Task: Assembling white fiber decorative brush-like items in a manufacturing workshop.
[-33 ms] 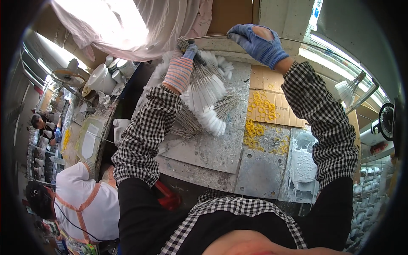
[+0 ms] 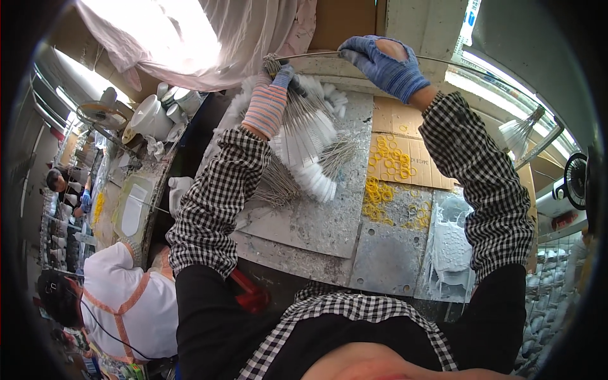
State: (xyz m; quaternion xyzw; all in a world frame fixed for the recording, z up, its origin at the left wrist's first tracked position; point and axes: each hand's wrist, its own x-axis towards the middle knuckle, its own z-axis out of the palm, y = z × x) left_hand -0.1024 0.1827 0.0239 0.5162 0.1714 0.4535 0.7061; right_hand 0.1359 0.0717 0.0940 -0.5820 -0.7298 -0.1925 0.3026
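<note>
While both gloved hands reach away from the body, the left hand [image 2: 278,85] has its grip pinched together on the twisted end of a thin metal wire [image 2: 316,56], and the right hand [image 2: 386,63], in a worn blue glove, is clamped on the same wire further along, so the strand is stretched between them above the far edge of the bench [image 2: 316,228]. Holding it at two places seems to keep the springy wire straight and under control. Just below the hands lies a fanned pile of white bristle brushes on wire stems [image 2: 310,145], handles gathered toward the person, within easy reach. To the right, yellow rubber bands [image 2: 386,183] are scattered over flattened cardboard [image 2: 405,136]. Nearer the right edge sits a white plastic tray [image 2: 449,253]. Left of the bench, another person in a white shirt [image 2: 126,297] works beside white ceramic cups [image 2: 155,114].
</note>
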